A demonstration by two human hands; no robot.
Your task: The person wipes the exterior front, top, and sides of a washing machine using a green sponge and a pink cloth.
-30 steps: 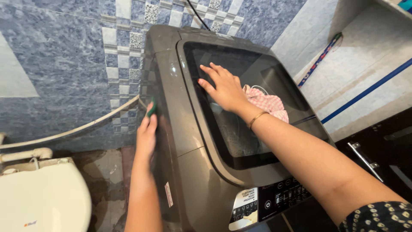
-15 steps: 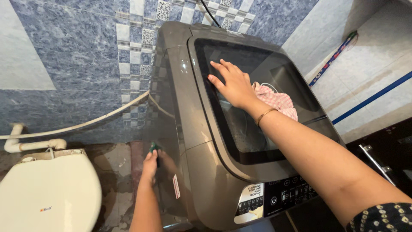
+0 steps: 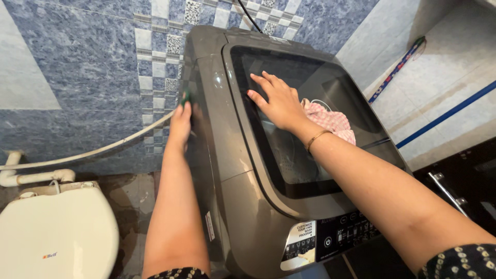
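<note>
Where glossy, right hand [image 3: 279, 103] on lid [image 3: 330, 82].

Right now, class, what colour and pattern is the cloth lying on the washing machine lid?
The cloth is pink-and-white checked, seen in the head view.

The left hand [image 3: 181, 121] presses a small green thing [image 3: 184, 97] against the washing machine's [image 3: 232, 170] side; its grip covers most of it, so its kind cannot be told. The pink checked cloth [image 3: 333, 120], at three o'clock from the right hand [image 3: 279, 103], lies partly behind that wrist. The toilet lid [image 3: 54, 232] is cut off at seven o'clock. The control panel [image 3: 330, 240] symbols are too small to make out.
</note>
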